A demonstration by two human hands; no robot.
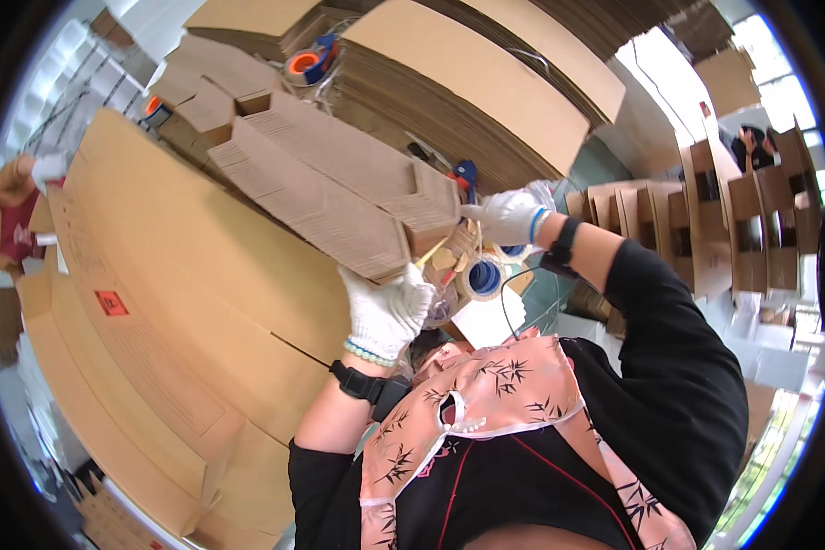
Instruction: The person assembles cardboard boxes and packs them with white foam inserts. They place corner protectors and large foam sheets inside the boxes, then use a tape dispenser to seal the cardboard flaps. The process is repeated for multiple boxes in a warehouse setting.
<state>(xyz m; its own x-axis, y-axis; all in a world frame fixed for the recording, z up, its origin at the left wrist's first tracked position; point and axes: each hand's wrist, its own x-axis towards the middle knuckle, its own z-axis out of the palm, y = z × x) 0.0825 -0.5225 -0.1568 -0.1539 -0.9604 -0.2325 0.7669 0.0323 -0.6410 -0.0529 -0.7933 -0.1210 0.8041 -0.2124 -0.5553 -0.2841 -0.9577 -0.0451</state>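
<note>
A long brown cardboard piece with folded flaps (325, 170) slants across the middle, its near end toward me. My left hand (390, 312), in a white knit glove, is closed on that piece's near left corner. At the right corner of the same end, my right hand (513, 218), also gloved, pinches the edge; some of its fingers are hidden. Just below this end lies a tape roll with a blue core (483, 277). A blue tape dispenser (466, 174) sits beyond my right hand.
A large flat cardboard sheet with raised flaps (247, 302) fills the left. Stacked cardboard sheets (467, 82) lie at the back, with an orange and blue tape dispenser (312, 62) beside them. Slotted cardboard partitions (706, 211) stand right. Other people appear at far left (14, 215) and right (752, 147).
</note>
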